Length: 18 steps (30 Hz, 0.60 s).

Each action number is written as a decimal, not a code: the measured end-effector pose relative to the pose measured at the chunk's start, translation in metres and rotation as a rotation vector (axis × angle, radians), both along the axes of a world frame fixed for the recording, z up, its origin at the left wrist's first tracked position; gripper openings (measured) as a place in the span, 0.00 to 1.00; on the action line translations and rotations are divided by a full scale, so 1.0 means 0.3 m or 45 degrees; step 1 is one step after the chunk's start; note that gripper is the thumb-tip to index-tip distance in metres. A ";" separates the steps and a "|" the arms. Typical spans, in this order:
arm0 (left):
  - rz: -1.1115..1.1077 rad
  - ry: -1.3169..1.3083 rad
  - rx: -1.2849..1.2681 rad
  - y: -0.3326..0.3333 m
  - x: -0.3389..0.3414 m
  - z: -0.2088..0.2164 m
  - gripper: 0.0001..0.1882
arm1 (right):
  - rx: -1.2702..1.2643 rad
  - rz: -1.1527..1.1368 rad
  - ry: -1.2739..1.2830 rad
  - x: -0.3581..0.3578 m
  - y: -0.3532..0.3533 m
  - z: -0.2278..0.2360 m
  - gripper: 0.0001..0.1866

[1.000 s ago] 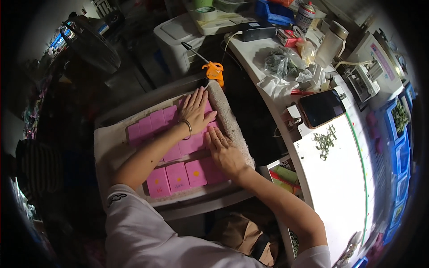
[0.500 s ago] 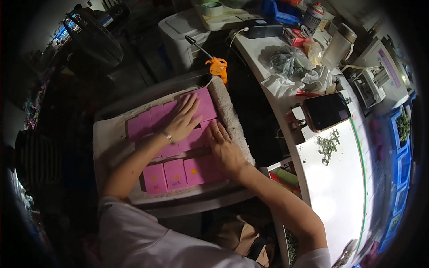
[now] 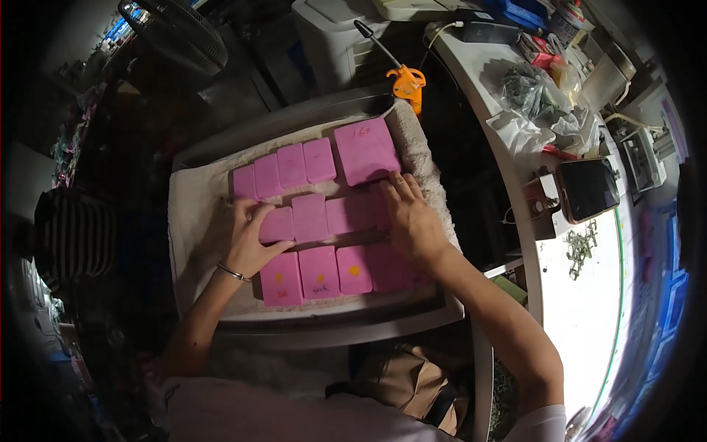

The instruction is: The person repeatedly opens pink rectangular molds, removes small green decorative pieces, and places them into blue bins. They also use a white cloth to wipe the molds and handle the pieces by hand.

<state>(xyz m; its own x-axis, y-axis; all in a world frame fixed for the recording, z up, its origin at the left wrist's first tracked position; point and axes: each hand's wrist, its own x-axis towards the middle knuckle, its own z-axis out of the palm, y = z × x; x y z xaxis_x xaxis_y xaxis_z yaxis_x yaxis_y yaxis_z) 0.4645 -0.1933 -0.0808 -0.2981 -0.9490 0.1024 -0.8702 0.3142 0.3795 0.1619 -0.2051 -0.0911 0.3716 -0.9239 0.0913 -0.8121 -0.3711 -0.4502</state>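
A person's left hand (image 3: 247,243) grasps the left end of the middle row of pink blocks (image 3: 309,217), thumb and fingers straddling it, while the right hand (image 3: 416,228) bends over the row's right end, partly hiding it; whether it grips cannot be told. A pale towel (image 3: 199,214) lines the tray (image 3: 280,121), banked along its right edge. An orange-handled tool (image 3: 409,83) rises at the far right corner; beyond the right edge, a white bench (image 3: 574,317) carries a phone (image 3: 588,189) and plastic bags (image 3: 534,92). The flat, round-cornered blocks lie in three rows, the largest near the far right corner, yellow marks on three along the near edge.
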 end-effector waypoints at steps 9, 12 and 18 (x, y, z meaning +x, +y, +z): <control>-0.146 -0.235 0.202 -0.025 -0.066 0.055 0.46 | 0.001 0.087 0.273 -0.002 -0.002 0.014 0.35; -0.333 -0.287 0.173 -0.041 -0.047 0.049 0.48 | 0.130 0.074 0.323 0.020 -0.006 0.055 0.35; -0.417 -0.257 0.144 -0.057 -0.047 0.054 0.46 | 0.245 0.047 0.599 0.098 -0.007 0.058 0.39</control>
